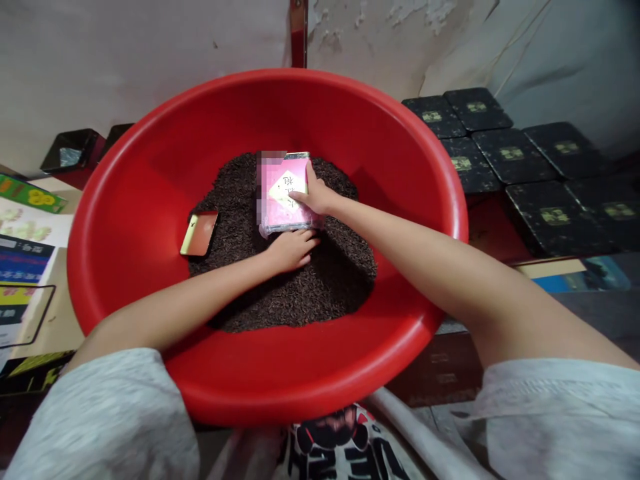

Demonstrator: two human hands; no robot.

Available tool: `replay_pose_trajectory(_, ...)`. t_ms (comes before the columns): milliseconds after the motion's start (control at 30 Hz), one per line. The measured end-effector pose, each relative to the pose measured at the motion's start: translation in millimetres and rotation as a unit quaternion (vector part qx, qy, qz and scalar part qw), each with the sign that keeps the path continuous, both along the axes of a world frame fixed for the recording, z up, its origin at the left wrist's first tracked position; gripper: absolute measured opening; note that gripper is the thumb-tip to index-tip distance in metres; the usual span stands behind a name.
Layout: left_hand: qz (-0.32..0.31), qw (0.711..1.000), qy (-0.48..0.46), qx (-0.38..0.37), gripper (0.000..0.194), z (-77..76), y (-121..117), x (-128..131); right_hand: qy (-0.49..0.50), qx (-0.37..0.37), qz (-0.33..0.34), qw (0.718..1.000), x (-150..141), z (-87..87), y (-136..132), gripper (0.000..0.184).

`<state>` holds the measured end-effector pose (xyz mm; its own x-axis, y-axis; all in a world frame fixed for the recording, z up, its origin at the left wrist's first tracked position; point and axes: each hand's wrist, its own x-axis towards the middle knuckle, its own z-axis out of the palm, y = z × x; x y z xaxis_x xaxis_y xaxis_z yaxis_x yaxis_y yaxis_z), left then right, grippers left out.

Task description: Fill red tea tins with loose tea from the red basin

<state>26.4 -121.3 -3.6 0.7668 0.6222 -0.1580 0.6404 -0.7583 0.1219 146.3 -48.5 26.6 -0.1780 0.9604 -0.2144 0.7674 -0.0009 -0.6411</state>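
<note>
A large red plastic basin (270,370) holds a heap of dark dried leaves (280,300) that look like loose tea. My right hand (320,192) grips a pink rectangular tin (283,212) by its right side, thumb across the face. This tin lies tilted on the heap, with clear plastic (265,229) sticking out at its near end; part of its left side is blurred out. Just below that end is my left hand (293,249), palm down on the leaves, fingers stretched and slightly apart. A small shallow tin lid (199,235) rests at the heap's left edge.
Several black lidded tins (515,155) stand packed together right of the basin. Behind its left rim is an open dark tin (73,157) with plastic inside. Printed cardboard (25,267) lies at the left. A peeling wall (370,40) rises behind the basin.
</note>
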Motion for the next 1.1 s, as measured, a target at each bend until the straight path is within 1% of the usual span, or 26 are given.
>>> replay_pose_trajectory(33, 0.067, 0.997, -0.037, 0.004, 0.042, -0.1, -12, 4, -0.003, 0.000, 0.001, 1.000, 0, 0.4, -1, 0.087)
replay_pose_trajectory(67, 0.118, 0.990, -0.073, 0.006, 0.042, -1.8, -25, 7, -0.006, 0.001, 0.002, 1.000, 0, 0.8, -2, 0.087)
replay_pose_trajectory(100, 0.131, 0.986, -0.104, 0.011, 0.043, -5.1, -38, 8, -0.009, 0.000, 0.002, 1.000, 0, 1.0, -2, 0.087)
replay_pose_trajectory(133, 0.092, 0.988, -0.127, 0.009, 0.046, -10.0, -50, 8, -0.011, 0.000, 0.005, 1.000, 0, 1.1, -2, 0.086)
replay_pose_trajectory(167, 0.016, 0.990, -0.138, 0.000, 0.048, -16.4, -60, 6, -0.014, -0.001, 0.007, 1.000, 0, 1.0, -2, 0.086)
replay_pose_trajectory(200, -0.080, 0.987, -0.140, -0.013, 0.051, -24.1, -67, 3, -0.016, -0.001, 0.010, 1.000, 1, 0.8, -2, 0.086)
replay_pose_trajectory(233, -0.175, 0.975, -0.134, -0.027, 0.053, -32.4, -71, -1, -0.018, -0.001, 0.012, 1.000, 1, 0.7, -1, 0.086)
replay_pose_trajectory(267, -0.250, 0.960, -0.124, -0.038, 0.055, -40.8, -73, -5, -0.021, -0.001, 0.014, 1.000, 1, 0.6, -1, 0.087)
replay_pose_trajectory(300, -0.299, 0.946, -0.116, -0.040, 0.056, -48.5, -71, -9, -0.023, -0.001, 0.015, 1.000, 2, 0.7, -1, 0.087)
replay_pose_trajectory(333, -0.334, 0.935, -0.111, -0.040, 0.058, -54.9, -68, -13, -0.026, -0.001, 0.015, 1.000, 2, 1.0, 0, 0.087)
replay_pose_trajectory(400, -0.363, 0.925, -0.108, -0.036, 0.058, -62.4, -57, -17, -0.028, -0.002, 0.014, 0.999, 2, 2.4, -1, 0.087)
replay_pose_trajectory(500, -0.355, 0.928, -0.105, -0.037, 0.049, -60.6, -37, -19, -0.025, -0.005, 0.009, 1.000, 1, 4.7, -3, 0.087)
replay_pose_trajectory(567, -0.342, 0.935, -0.089, -0.037, 0.040, -54.4, -24, -19, -0.017, -0.005, 0.005, 1.000, 0, 4.9, -4, 0.087)
replay_pose_trajectory(633, -0.323, 0.944, -0.061, -0.027, 0.036, -47.1, -12, -20, -0.013, -0.001, 0.001, 1.000, 0, 3.4, -3, 0.087)
replay_pose_trajectory(700, -0.308, 0.951, -0.030, 0.001, 0.035, -39.8, -1, -22, -0.013, 0.003, -0.001, 1.000, 0, 0.4, -2, 0.087)
replay_pose_trajectory(800, -0.290, 0.955, 0.023, 0.064, 0.031, -28.1, 13, -25, -0.017, 0.012, -0.007, 1.000, 0, -4.9, 1, 0.085)
replay_pose_trajectory(867, -0.251, 0.961, 0.059, 0.103, 0.032, -20.3, 19, -24, -0.016, 0.017, -0.013, 1.000, 1, -7.3, 2, 0.084)
replay_pose_trajectory(933, -0.207, 0.967, 0.083, 0.125, 0.037, -14.0, 22, -21, -0.010, 0.023, -0.018, 1.000, 1, -7.8, 3, 0.084)
replay_pose_trajectory(1000, -0.169, 0.972, 0.087, 0.138, 0.040, -10.2, 19, -18, -0.005, 0.028, -0.015, 0.999, 2, -6.3, 3, 0.085)
replay_pose_trajectory(1100, -0.095, 0.982, 0.072, 0.149, 0.034, -9.4, 0, -12, -0.010, 0.018, -0.004, 1.000, 3, -2.3, 4, 0.087)
